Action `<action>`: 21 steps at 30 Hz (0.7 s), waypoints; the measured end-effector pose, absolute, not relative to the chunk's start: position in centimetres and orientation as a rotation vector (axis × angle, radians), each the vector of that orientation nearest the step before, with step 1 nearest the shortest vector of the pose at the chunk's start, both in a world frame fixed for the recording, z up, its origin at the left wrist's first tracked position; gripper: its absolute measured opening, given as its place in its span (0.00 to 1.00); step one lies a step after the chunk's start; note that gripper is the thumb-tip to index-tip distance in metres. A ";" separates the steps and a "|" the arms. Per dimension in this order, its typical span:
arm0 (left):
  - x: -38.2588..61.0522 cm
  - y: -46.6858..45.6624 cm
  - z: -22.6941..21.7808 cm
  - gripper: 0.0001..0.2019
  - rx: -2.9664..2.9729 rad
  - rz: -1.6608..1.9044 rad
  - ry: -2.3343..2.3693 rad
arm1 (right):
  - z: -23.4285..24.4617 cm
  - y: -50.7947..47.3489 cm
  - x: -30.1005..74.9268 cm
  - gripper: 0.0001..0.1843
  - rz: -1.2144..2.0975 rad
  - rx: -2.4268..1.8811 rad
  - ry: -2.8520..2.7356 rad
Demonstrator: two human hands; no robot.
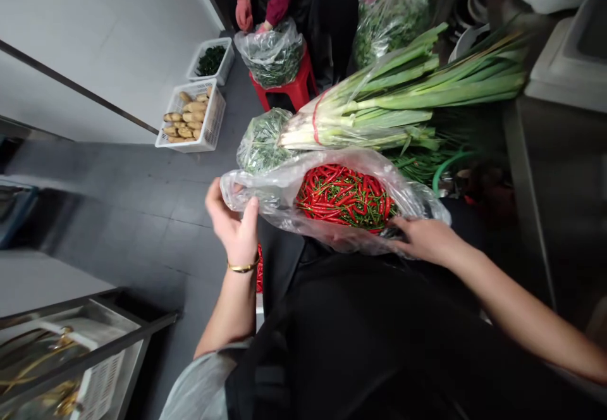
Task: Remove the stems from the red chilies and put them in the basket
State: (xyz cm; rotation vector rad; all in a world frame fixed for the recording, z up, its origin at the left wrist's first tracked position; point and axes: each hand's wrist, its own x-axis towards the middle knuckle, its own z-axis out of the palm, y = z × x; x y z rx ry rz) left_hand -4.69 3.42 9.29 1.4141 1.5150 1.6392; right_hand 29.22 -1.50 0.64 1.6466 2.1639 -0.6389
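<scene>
1. Red chili peppers (341, 195), stems attached, lie in an open clear plastic bag (282, 183) in front of the black apron (355, 331).
2. Left hand (234, 233): holds the left end of the bag, its rim between thumb and curled fingers – thumb set apart.
3. Right hand (422, 236): fingers partly extended at the near right rim, tips beside the peppers; whether they grip the film or a pepper cannot be told.
4. Concealed: the left fingertips behind film, the bag's underside, and most of a red item (259, 268) beside the left wrist. The right edge is dark and blurred.
5. Beyond the bag: banded leeks (360, 113) – directly alongside – and bagged greens (263, 142).
6. Farther off: tan root vegetables (192, 116) in a white basket (206, 138); a co-worker's hands (243, 12) at a bag on a red stool (298, 91).
</scene>
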 end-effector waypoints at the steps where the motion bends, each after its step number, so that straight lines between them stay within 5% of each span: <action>1: -4.4 2.8 9.9 0.32 1.633 1.638 1.538 | 0.7 -1.8 28.4 0.27 -0.671 1.596 2.177; 3: -2.7 2.1 10.4 0.30 2.065 1.328 1.429 | 0.6 -2.1 26.7 0.28 -0.709 1.471 2.244; 6: 0.6 2.9 8.7 0.20 2.472 0.394 1.099 | 0.5 -1.7 25.1 0.27 -0.717 1.367 2.321; 11: 0.1 5.0 5.0 0.16 2.426 -0.552 1.344 | 0.2 -1.1 25.2 0.20 -0.830 1.178 2.322; 15: -3.5 3.0 6.2 0.21 2.314 -0.520 1.434 | 0.4 -1.1 26.2 0.19 -0.885 1.186 2.220; 21: -3.1 8.3 6.3 0.41 2.303 0.218 1.771 | 2.7 -1.5 27.8 0.15 -0.956 1.201 2.266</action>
